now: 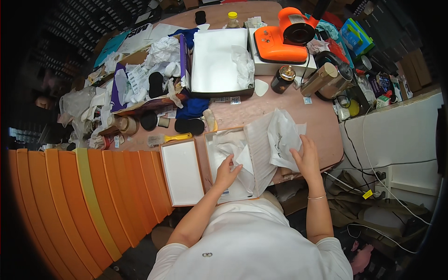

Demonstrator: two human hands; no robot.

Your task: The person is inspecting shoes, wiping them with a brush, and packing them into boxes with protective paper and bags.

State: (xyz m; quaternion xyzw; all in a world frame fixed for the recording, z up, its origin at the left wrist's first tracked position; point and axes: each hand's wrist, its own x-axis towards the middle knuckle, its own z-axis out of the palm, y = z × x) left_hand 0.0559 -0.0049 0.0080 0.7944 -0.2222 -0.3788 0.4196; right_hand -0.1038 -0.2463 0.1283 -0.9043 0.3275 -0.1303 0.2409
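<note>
A shallow box (209, 164) with orange-brown edges lies in front of me, with white tissue paper (229, 141) inside. Over that paper is my left hand (227, 176), its thumb and index finger apart, fingertips against the sheet. To the right, a striped translucent sheet (261, 151) spreads out over the box's side. A crinkled white bag (281, 140) with dark marking rests partly on that sheet. My right hand (306, 157) is at the bag's right edge, fingers parted and thumb over its surface. Whether anything is inside the bag, I cannot tell.
A white-lined lid (182, 172) lies left of the box, beside stacked orange boxes (93, 196). Behind are a yellow-handled brush (177, 137), an open white-lined box (217, 60), an orange machine (282, 44) and a dark jar (283, 79). Cables (368, 154) hang at right.
</note>
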